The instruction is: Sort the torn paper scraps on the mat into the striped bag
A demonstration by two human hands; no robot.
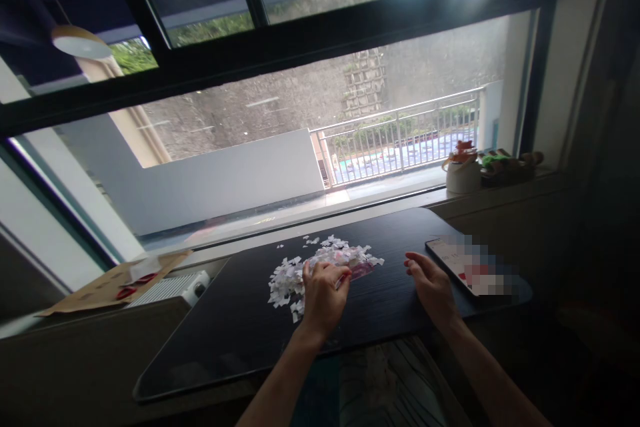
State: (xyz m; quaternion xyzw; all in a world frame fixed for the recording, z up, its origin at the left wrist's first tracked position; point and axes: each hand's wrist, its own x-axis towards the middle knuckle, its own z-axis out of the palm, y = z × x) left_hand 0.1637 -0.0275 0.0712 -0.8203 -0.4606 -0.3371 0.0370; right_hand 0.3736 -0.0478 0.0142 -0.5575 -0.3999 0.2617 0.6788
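A heap of small white paper scraps (293, 277) lies on the dark table (225, 340). My left hand (323, 293) is over the heap's near right side, thumb and fingers drawn together in a pinch. Just beyond those fingertips shows a flat pinkish, shiny piece (363, 270), partly hidden by scraps; whether the fingers hold it I cannot tell. To the right, apart from the heap, my right hand (434, 287) hovers at the table with loosely bent fingers, nothing visible in them. Nearest to it is a phone (457, 267) with its screen lit, partly blurred out.
A window sill runs behind the table. At left, brown paper (90, 290) with red-handled scissors (135, 287) lies beside a white slatted unit (175, 288). On the sill at right stand a white pot (463, 177) and a green-and-brown object (500, 161).
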